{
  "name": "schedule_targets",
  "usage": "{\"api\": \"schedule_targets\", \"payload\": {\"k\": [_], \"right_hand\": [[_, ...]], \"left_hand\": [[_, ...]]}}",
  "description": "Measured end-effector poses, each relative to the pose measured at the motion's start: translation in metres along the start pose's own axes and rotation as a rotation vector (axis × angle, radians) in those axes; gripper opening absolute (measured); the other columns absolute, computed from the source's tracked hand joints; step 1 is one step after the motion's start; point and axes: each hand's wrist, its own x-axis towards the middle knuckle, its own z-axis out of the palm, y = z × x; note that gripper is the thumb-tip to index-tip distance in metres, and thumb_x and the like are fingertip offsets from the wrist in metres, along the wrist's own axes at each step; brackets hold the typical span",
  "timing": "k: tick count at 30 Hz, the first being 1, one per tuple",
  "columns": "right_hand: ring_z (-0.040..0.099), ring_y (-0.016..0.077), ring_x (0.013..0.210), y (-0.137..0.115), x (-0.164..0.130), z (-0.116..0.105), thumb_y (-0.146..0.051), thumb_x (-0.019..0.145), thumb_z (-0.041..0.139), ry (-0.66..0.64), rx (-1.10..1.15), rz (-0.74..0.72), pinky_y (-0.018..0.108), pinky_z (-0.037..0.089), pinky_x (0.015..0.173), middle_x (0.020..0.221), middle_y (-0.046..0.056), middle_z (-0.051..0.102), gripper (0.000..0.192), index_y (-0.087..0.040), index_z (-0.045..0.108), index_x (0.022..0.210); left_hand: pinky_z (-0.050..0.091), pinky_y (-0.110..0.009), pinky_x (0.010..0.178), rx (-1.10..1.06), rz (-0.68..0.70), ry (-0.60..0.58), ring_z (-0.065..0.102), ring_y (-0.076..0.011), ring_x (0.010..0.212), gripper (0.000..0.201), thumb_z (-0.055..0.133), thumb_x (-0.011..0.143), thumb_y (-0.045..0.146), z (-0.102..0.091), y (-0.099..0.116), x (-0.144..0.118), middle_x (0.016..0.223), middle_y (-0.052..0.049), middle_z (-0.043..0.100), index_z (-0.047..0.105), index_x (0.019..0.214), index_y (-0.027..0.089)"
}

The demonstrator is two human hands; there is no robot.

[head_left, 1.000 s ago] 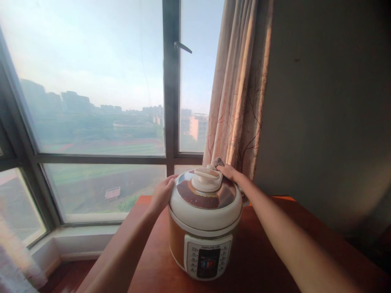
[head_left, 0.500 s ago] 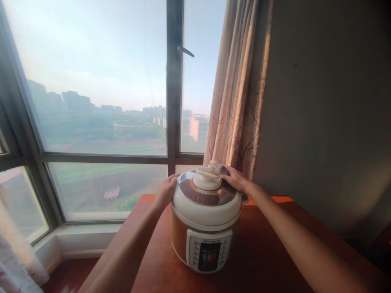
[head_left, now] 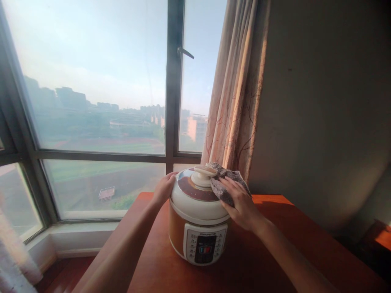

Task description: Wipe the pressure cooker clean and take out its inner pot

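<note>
An electric pressure cooker (head_left: 180, 228) with a white lid, a brown body and a front control panel stands upright on the wooden table. My left hand (head_left: 164, 188) grips the left side of its lid, with the fingertips partly hidden behind the rim. On the lid's right side, my right hand (head_left: 241, 205) holds a grey-brown patterned cloth (head_left: 220, 186) pressed against the surface. The cloth bunches up beside the lid's knob (head_left: 203, 177) and hangs past the far right edge.
The wooden table (head_left: 275, 236) extends around the cooker. Behind it are a large window (head_left: 100, 154) and a pinkish curtain (head_left: 227, 122). A dark wall (head_left: 311, 122) stands to the right.
My right hand has come from the lid's far right edge toward me, and the cloth now spreads over the lid's right side. My left hand stays at the left rim.
</note>
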Motion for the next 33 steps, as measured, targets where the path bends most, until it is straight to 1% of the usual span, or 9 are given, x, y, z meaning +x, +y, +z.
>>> {"api": "schedule_targets", "payload": {"k": [6, 9, 11, 14, 17, 22, 26, 30, 33], "right_hand": [[0.033, 0.0313, 0.144, -0.051, -0.021, 0.009, -0.021, 0.083, 0.055, 0.078, -0.085, 0.016, 0.055, 0.023, 0.120, 0.154, 0.006, 0.045, 0.066, -0.021, 0.045, 0.148], [0.029, 0.0338, 0.146, -0.067, -0.032, 0.014, -0.021, 0.079, 0.057, 0.080, -0.100, -0.004, 0.058, 0.019, 0.120, 0.157, 0.006, 0.040, 0.073, -0.022, 0.041, 0.151], [0.027, 0.0347, 0.147, -0.070, -0.039, 0.015, -0.023, 0.078, 0.058, 0.070, -0.111, -0.036, 0.059, 0.016, 0.121, 0.159, 0.005, 0.037, 0.077, -0.023, 0.038, 0.152], [0.024, 0.0354, 0.148, -0.066, -0.044, 0.016, -0.024, 0.076, 0.059, 0.059, -0.123, -0.076, 0.060, 0.012, 0.121, 0.161, 0.004, 0.034, 0.080, -0.025, 0.036, 0.153], [0.025, 0.0355, 0.147, -0.052, -0.042, 0.017, -0.024, 0.074, 0.060, 0.087, -0.123, -0.060, 0.061, 0.013, 0.121, 0.160, 0.004, 0.035, 0.081, -0.025, 0.037, 0.152], [0.037, 0.0308, 0.142, -0.013, -0.019, 0.018, -0.023, 0.080, 0.054, 0.178, -0.066, 0.079, 0.053, 0.029, 0.118, 0.152, 0.008, 0.047, 0.065, -0.021, 0.047, 0.145], [0.048, 0.0284, 0.134, 0.010, 0.013, 0.010, -0.026, 0.087, 0.051, 0.143, -0.052, 0.225, 0.048, 0.037, 0.114, 0.143, 0.011, 0.057, 0.048, -0.019, 0.058, 0.133], [0.053, 0.0294, 0.130, 0.010, 0.038, 0.004, -0.028, 0.089, 0.051, 0.023, -0.092, 0.289, 0.047, 0.039, 0.111, 0.137, 0.012, 0.061, 0.042, -0.019, 0.062, 0.129], [0.049, 0.0325, 0.133, -0.003, 0.040, 0.005, -0.031, 0.091, 0.051, 0.000, -0.134, 0.276, 0.052, 0.035, 0.113, 0.142, 0.016, 0.057, 0.045, -0.015, 0.061, 0.131]], "left_hand": [[0.048, -0.036, 0.091, 0.013, 0.014, 0.012, 0.067, -0.0303, 0.107, 0.053, 0.038, 0.080, 0.038, 0.000, -0.001, 0.001, 0.111, -0.010, 0.077, 0.075, 0.110, 0.015], [0.047, -0.037, 0.093, 0.016, 0.020, -0.002, 0.065, -0.0311, 0.109, 0.056, 0.037, 0.080, 0.039, -0.001, 0.001, 0.000, 0.112, -0.010, 0.076, 0.075, 0.113, 0.015], [0.047, -0.037, 0.094, 0.007, 0.021, -0.005, 0.065, -0.0312, 0.109, 0.057, 0.037, 0.080, 0.039, -0.001, 0.002, -0.001, 0.114, -0.010, 0.076, 0.075, 0.114, 0.014], [0.048, -0.037, 0.093, -0.008, 0.020, -0.011, 0.067, -0.0308, 0.106, 0.057, 0.038, 0.079, 0.040, -0.002, 0.002, -0.001, 0.116, -0.009, 0.075, 0.075, 0.115, 0.014], [0.049, -0.037, 0.091, 0.007, 0.038, -0.022, 0.067, -0.0310, 0.104, 0.058, 0.039, 0.078, 0.040, -0.002, 0.000, 0.001, 0.116, -0.010, 0.075, 0.075, 0.115, 0.013], [0.048, -0.036, 0.091, 0.031, 0.044, -0.011, 0.066, -0.0307, 0.107, 0.056, 0.038, 0.080, 0.040, -0.001, -0.003, 0.004, 0.111, -0.009, 0.077, 0.075, 0.114, 0.014], [0.048, -0.036, 0.090, 0.054, 0.055, -0.007, 0.066, -0.0306, 0.106, 0.055, 0.037, 0.082, 0.040, -0.001, -0.004, 0.003, 0.112, -0.008, 0.076, 0.075, 0.114, 0.016], [0.048, -0.035, 0.089, 0.076, 0.050, 0.000, 0.066, -0.0304, 0.106, 0.056, 0.037, 0.083, 0.039, -0.001, -0.003, 0.002, 0.110, -0.008, 0.077, 0.074, 0.117, 0.016], [0.048, -0.035, 0.088, 0.085, 0.048, 0.005, 0.066, -0.0300, 0.105, 0.056, 0.036, 0.083, 0.038, -0.001, -0.002, 0.001, 0.108, -0.007, 0.077, 0.074, 0.118, 0.017]]}}
